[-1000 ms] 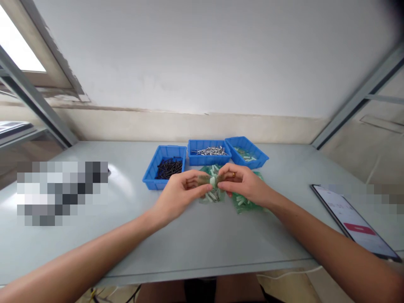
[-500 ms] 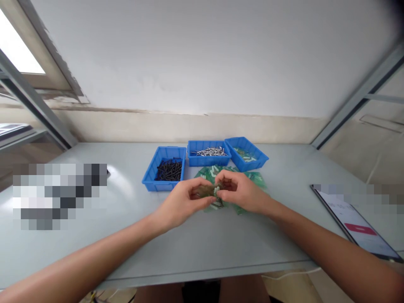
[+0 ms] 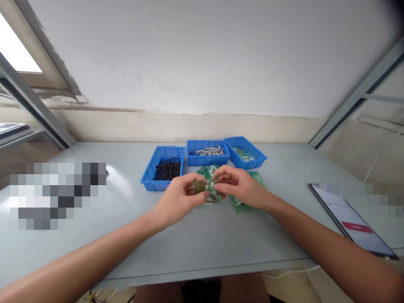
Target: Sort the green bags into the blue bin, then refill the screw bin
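My left hand (image 3: 178,195) is closed round one side of a small green-brown plastic bag (image 3: 200,185). The fingers of my right hand (image 3: 241,187) pinch its other side, close to my left fingertips. Small white pieces and thin dark screws show at the bag, but what lies under my fingers is hidden. Behind and below my hands are green plastic bags (image 3: 241,207) with small white plugs in them, lying on the table.
Three blue bins stand beyond my hands: one with black screws (image 3: 168,169), one with silver screws (image 3: 212,151), one with green bags (image 3: 244,155). A phone-like screen (image 3: 353,219) lies on the right of the grey table (image 3: 189,252). A blurred-out item is at left.
Both hands have shifted slightly left, still together at the bag. The green-brown bag shows more plainly between my fingers. The view has moved a little.
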A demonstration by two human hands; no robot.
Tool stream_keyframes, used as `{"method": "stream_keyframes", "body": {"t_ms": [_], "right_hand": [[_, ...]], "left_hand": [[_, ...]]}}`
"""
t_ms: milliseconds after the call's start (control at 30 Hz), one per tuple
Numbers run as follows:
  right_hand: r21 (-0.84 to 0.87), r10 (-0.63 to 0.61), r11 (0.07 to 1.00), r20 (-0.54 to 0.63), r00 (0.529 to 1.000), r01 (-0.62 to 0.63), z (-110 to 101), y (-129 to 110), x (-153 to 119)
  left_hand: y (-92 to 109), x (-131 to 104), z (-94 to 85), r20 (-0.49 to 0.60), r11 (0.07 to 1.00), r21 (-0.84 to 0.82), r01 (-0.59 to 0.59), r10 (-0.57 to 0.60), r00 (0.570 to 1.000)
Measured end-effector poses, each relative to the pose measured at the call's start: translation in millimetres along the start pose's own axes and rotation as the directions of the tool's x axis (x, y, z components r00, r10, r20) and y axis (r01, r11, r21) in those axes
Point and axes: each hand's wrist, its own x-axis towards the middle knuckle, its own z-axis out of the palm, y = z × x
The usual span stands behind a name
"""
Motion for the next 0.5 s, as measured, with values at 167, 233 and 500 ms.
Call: {"method": "stream_keyframes", "body": {"t_ms": [167,233,500], "right_hand": [[0.000,-0.026,1.000,0.047,0.999,0.026,1.2,-0.8,-1.2],[-0.006,-0.046,0.999,0.036,0.998,0.046,0.3,0.2,-1.1],[-0.012,-0.115,0.993,-0.088,0.990,0.114,-5.9,4.2,2.8]], "left_hand": [[-1.2,-0.8,-0.7,0.017,0.999,0.031,-0.026,0.026,1.000],[-0.6,-0.4,-1.5,0.034,1.000,0.018,-0.022,0.022,0.999],[-2.8,6.2,-5.6,-0.010,0.991,-0.121,-0.061,0.060,0.998]]}}
